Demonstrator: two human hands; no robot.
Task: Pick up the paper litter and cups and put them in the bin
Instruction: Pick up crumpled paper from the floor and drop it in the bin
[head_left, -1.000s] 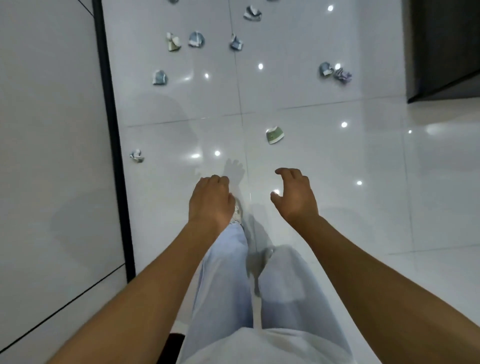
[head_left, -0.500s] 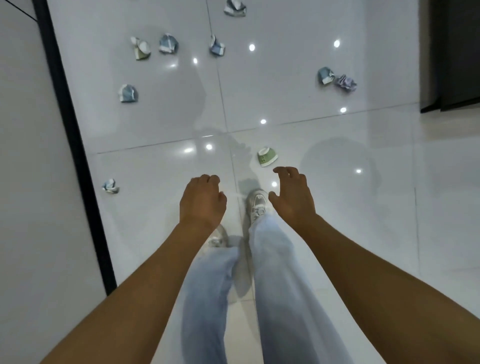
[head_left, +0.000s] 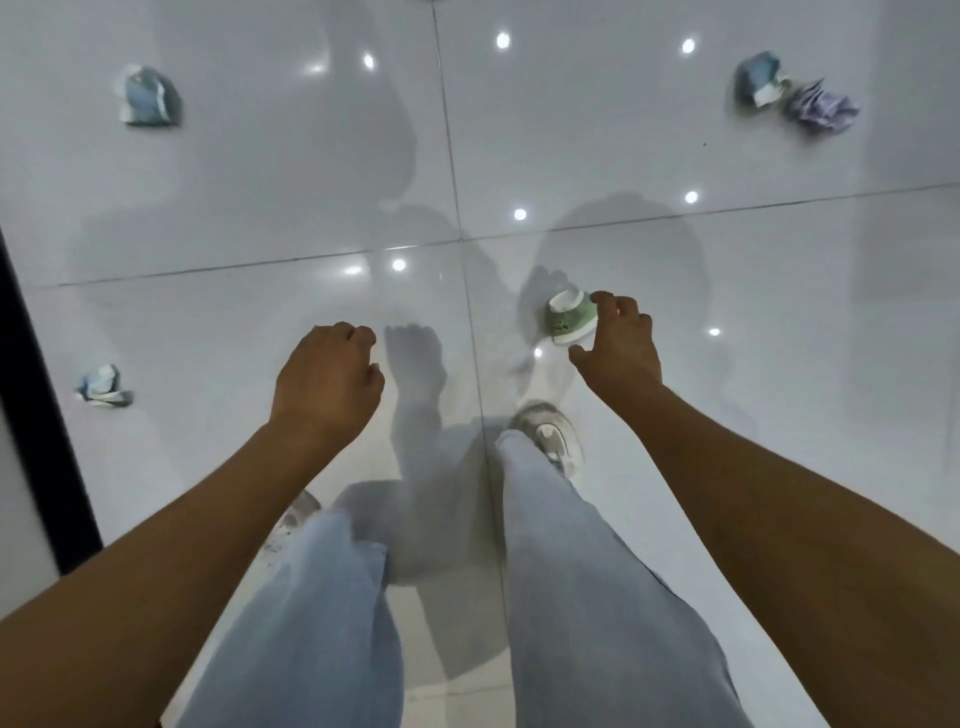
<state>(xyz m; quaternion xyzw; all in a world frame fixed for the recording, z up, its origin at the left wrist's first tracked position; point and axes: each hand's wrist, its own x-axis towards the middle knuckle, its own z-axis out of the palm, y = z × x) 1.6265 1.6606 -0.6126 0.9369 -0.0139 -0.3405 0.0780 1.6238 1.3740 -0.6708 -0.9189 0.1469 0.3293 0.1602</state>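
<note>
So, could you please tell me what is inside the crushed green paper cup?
The crushed green paper cup shows only its white lining at the open end. The right hand covers its right edge; deeper contents cannot be seen.

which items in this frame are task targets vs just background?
Task targets:
- crushed green-and-white paper cup, by the right hand
- crumpled blue paper cup, upper left
- crumpled blue paper, far left
- crushed blue cup and crumpled lilac paper, upper right

Not targets:
- glossy white tiled floor
- black strip, left edge
- white shoes

No bin in view.
</note>
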